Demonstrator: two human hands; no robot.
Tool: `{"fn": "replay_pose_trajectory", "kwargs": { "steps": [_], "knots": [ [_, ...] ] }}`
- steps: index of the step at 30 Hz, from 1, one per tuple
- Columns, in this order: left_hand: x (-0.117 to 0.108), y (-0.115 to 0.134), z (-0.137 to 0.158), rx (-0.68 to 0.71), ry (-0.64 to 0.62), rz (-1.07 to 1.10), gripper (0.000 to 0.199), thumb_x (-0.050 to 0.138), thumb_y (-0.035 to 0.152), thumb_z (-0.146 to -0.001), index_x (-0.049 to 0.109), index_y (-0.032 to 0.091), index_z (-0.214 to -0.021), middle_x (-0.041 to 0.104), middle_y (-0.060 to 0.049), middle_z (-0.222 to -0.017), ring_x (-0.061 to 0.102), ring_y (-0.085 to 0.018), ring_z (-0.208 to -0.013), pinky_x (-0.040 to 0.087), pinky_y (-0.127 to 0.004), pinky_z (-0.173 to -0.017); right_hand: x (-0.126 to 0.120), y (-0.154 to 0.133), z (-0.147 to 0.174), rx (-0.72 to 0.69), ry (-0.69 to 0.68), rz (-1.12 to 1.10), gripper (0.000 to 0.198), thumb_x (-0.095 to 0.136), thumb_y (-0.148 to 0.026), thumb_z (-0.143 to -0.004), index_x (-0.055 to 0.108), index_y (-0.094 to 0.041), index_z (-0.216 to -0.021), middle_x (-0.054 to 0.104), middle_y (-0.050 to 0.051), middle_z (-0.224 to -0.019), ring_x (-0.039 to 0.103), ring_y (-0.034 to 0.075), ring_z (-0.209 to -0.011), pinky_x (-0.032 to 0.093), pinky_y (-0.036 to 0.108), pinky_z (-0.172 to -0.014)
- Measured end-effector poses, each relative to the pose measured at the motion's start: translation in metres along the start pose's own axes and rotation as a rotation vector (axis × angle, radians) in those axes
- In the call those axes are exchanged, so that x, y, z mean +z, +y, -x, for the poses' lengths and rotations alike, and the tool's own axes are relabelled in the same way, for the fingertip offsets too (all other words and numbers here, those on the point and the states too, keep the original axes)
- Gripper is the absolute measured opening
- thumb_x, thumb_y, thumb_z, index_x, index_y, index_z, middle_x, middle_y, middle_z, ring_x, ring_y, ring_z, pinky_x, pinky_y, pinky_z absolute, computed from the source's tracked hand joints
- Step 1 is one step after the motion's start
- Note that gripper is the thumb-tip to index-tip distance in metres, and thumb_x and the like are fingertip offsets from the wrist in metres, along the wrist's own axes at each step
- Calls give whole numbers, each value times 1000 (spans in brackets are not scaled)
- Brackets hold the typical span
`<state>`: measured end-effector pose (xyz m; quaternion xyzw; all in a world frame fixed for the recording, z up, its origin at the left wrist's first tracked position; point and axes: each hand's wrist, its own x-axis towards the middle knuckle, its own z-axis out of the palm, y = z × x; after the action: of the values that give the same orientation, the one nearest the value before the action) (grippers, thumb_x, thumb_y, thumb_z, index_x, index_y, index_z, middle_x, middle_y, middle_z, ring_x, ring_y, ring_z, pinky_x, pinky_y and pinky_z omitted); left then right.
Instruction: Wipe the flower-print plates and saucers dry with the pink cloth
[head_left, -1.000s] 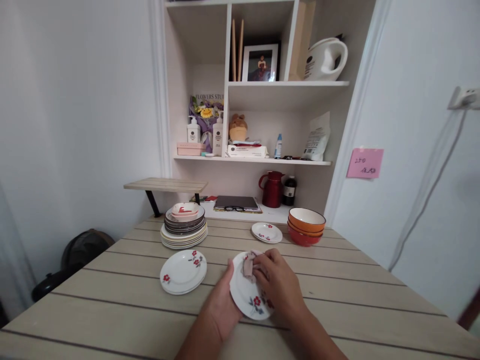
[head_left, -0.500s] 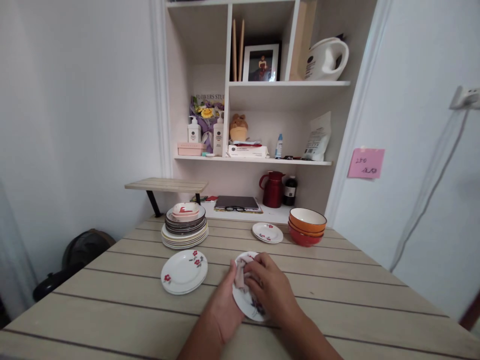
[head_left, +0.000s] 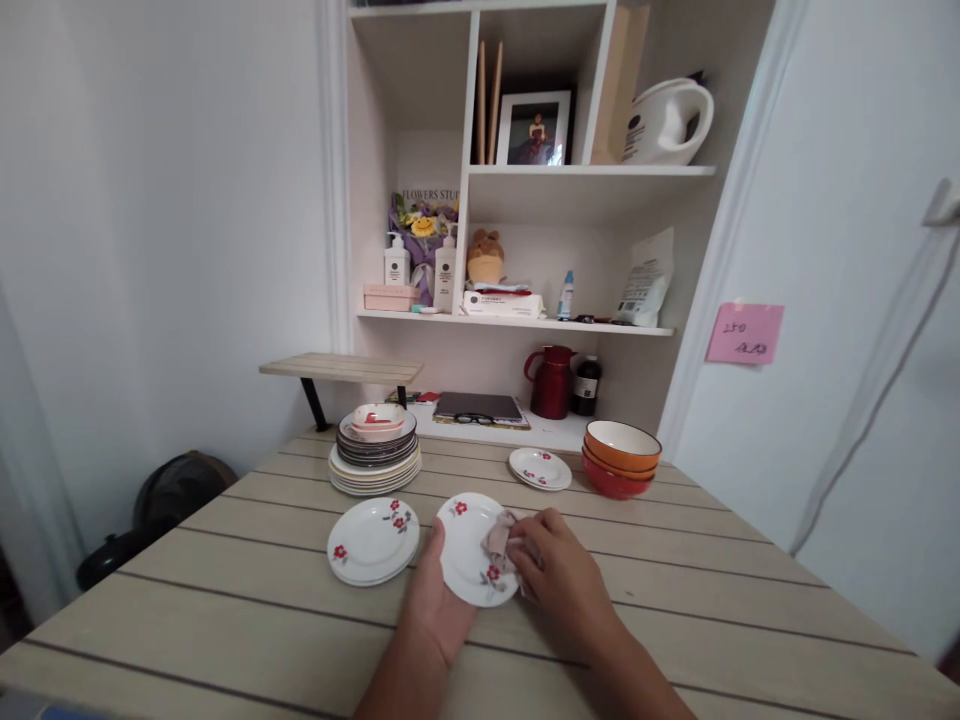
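My left hand [head_left: 437, 590] grips a small white plate [head_left: 469, 545] with red flowers by its left edge, thumb near the rim and the other fingers underneath. The plate is held tilted above the wooden table. In my right hand [head_left: 562, 570] is a bunched pale pink cloth [head_left: 499, 540], pressed against the plate's right side and hanging partly over its rim. Just left of my left hand, white flowered plates [head_left: 367, 540] lie stacked on the table. Smaller flowered plates [head_left: 540, 468] rest farther back, beyond my right hand.
A tall stack of plates [head_left: 375, 472] topped with pink dishes [head_left: 377, 420] stands at the back left, near a small raised wooden stand [head_left: 341, 368]. Orange and red bowls [head_left: 621, 460] are nested at the back right. Behind the table [head_left: 300, 640], a shelf holds a red jug [head_left: 551, 383].
The plate has turned and shifted left with my left hand, showing more of its face. My right hand and the cloth have slid to its right edge.
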<state>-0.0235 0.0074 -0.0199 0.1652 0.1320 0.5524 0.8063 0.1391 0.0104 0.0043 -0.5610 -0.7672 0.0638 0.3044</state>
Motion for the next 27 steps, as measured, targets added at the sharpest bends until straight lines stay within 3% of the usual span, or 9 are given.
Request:
{"fn": "replay_pose_trajectory", "kwargs": {
  "steps": [4,11,18,27],
  "knots": [
    [-3,2,-1,86,61,5,56,44,51,-90,54,12,-130,68,-16,-115,62,-31,-106,42,-44,-93,4,-9,3,-77,-94,-77,18,50,-25,-84,66,-26,-93,57,2,-98,59,16,-84,43,25,-75],
    [8,-11,0,-102,1,-38,47,53,48,-88,65,11,-113,71,-14,-105,66,-26,-94,46,-39,-87,7,-14,3,-135,-43,-77,18,51,-24,-82,66,-28,-92,57,1,-99,57,16,-87,43,25,-74],
    [11,-17,1,-180,-11,-97,53,53,47,-87,57,14,-128,71,-14,-110,64,-28,-102,41,-41,-95,-1,-7,-1,13,74,24,21,47,-30,-87,65,-28,-97,56,3,-100,58,18,-84,42,27,-69],
    [4,-3,-1,-75,30,-31,58,46,50,-90,52,10,-132,70,-17,-111,62,-30,-107,39,-44,-98,-1,-4,0,47,31,74,19,48,-27,-87,65,-26,-94,58,4,-98,58,17,-81,38,26,-63]
  ]
}}
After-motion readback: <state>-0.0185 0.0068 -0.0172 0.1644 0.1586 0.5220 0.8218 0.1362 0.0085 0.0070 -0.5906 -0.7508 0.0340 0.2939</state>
